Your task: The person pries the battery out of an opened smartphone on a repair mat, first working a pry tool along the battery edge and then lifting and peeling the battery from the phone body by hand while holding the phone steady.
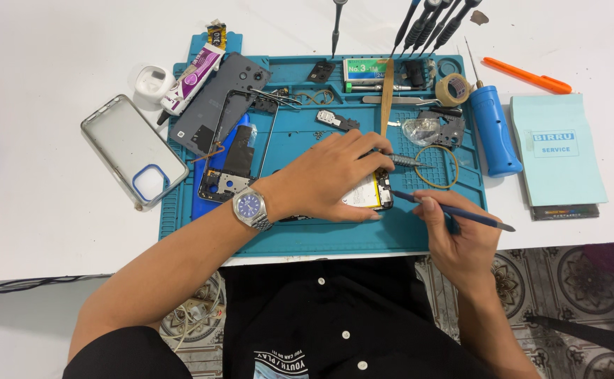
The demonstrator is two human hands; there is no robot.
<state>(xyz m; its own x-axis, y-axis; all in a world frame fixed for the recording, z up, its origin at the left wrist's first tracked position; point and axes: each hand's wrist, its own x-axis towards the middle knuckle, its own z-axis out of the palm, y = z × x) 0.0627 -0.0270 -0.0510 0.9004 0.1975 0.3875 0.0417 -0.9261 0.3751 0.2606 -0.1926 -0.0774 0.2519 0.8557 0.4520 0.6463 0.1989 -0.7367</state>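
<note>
The left hand [335, 175] lay flat, palm down, over an opened phone [371, 193] on the teal work mat [307, 231]. Its fingers were spread apart and pressed on the phone, not curled round it. Only the phone's right end showed past the fingertips: a pale yellow-edged battery inside a black frame. The phone sat near the middle of the mat, slightly toward the front edge. A steel wristwatch [250, 207] with a blue dial was on the left wrist.

The right hand [458, 235] sat just to the right of the phone, at the mat's front right corner. Its fingers were pinched together on a thin dark blue pry tool [454, 210], held like a pen. The tool's tip pointed left and met or nearly met the phone's right edge; contact could not be resolved.

Elsewhere on the mat: a separated phone frame [233, 151] and grey back cover [212, 102] at left, a rubber band [437, 167] and tape roll [453, 89] at right. On the white tabletop [40, 231]: a clear phone case [133, 149] to the left, a blue electric screwdriver [493, 130] and a pale blue booklet [556, 151] to the right.
</note>
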